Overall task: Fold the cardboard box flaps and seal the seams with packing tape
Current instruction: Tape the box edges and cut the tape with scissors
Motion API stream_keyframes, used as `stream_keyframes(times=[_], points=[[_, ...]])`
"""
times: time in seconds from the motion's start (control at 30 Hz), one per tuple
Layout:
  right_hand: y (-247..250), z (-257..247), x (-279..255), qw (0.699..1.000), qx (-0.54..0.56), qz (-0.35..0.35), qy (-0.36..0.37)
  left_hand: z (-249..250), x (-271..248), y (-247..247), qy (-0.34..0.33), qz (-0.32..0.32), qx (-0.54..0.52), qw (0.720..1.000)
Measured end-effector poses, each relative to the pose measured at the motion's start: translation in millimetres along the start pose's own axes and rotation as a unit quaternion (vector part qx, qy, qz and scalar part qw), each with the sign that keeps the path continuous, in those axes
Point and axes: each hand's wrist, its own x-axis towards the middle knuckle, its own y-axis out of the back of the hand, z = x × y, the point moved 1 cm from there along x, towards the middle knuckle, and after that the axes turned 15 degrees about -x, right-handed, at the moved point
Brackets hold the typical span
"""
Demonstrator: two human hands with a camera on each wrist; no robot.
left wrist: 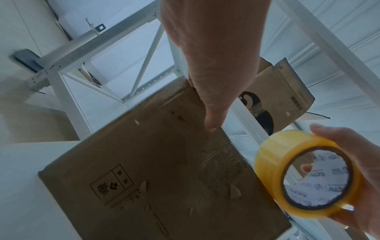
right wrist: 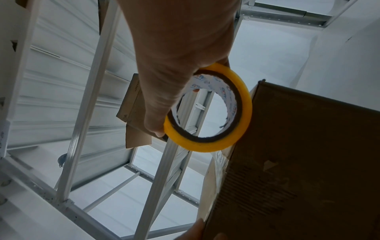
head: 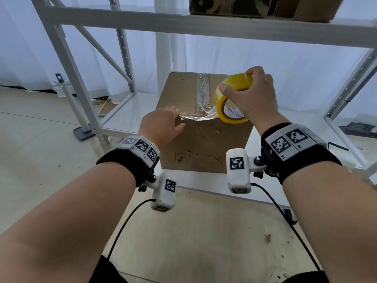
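Observation:
A closed brown cardboard box (head: 206, 144) stands on a low white shelf, with clear tape along its top centre seam (head: 202, 92). My right hand (head: 253, 94) grips a yellow roll of packing tape (head: 228, 99) above the box's near right top corner. A strip of clear tape (head: 195, 116) runs from the roll leftward along the near top edge. My left hand (head: 163, 125) lies over the near left top edge, fingers on the strip's end and thumb on the front face. In the left wrist view the thumb (left wrist: 213, 116) lies on the box (left wrist: 156, 170), the roll (left wrist: 304, 175) at right.
White metal shelving (head: 204, 27) frames the box, with a crossbeam overhead and uprights on both sides. Another cardboard box (head: 265, 7) sits on the upper shelf. A white stand with a dark base (head: 81, 131) is on the tiled floor at left. Wrist-camera cables hang near me.

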Motion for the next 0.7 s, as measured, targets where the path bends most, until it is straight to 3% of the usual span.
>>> stream_keyframes(times=[0.17, 0.3, 0.47, 0.7], points=[[1, 12, -3, 0.996, 0.078, 0.042, -0.02, 22, 5, -7, -0.026, -0.041, -0.027, 0.998], [1, 18, -1, 0.988, 0.138, 0.008, -0.073, 39, 12, -19, -0.086, -0.048, -0.041, 0.994], [4, 14, 0, 0.983, 0.149, -0.034, -0.104, 42, 13, -21, -0.068, -0.023, -0.048, 0.996], [9, -6, -2, 0.994, 0.084, -0.02, -0.06, 36, 6, -21, -0.046, 0.01, -0.058, 0.997]])
